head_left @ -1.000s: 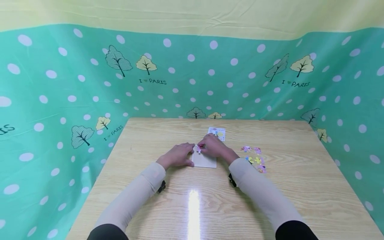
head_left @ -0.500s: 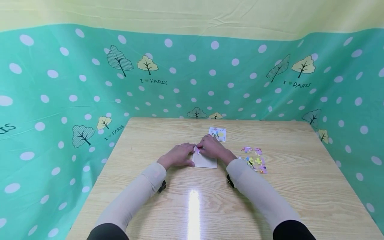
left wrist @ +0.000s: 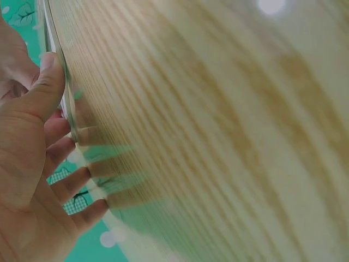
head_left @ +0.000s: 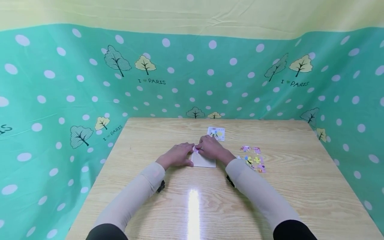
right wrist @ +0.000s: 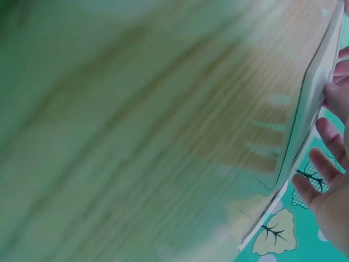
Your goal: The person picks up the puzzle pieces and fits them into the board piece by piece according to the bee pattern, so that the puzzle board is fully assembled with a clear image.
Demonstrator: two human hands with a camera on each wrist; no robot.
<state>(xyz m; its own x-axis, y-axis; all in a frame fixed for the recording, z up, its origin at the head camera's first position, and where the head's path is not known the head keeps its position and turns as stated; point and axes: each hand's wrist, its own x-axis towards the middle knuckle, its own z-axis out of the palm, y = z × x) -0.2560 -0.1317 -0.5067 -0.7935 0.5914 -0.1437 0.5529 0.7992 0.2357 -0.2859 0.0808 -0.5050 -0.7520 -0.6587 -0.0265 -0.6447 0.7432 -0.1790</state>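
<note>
A white square board [head_left: 205, 162] lies flat mid-table, also seen edge-on in the right wrist view [right wrist: 312, 101]. My left hand [head_left: 177, 155] rests at its left side, index finger near the far corner and thumb by the near one; in the left wrist view this hand's [left wrist: 24, 142] fingers are spread, the thumb at the board's edge. With its fingertips my right hand [head_left: 210, 147] presses at a small pink puzzle piece [head_left: 196, 150] in the board's far left corner. In the right wrist view some right hand [right wrist: 334, 191] fingers hang loosely extended beside the board.
Behind the right hand lies a printed picture card [head_left: 220, 133]. Several colourful puzzle pieces [head_left: 257, 160] lie on the wooden table [head_left: 300, 173] to the right, partly beyond the right sleeve. A green dotted cloth [head_left: 192, 90] hangs around the table.
My right hand has shifted slightly left, and the pink piece now lies closer to the board's far left corner. My left hand has stayed at the board's left side.
</note>
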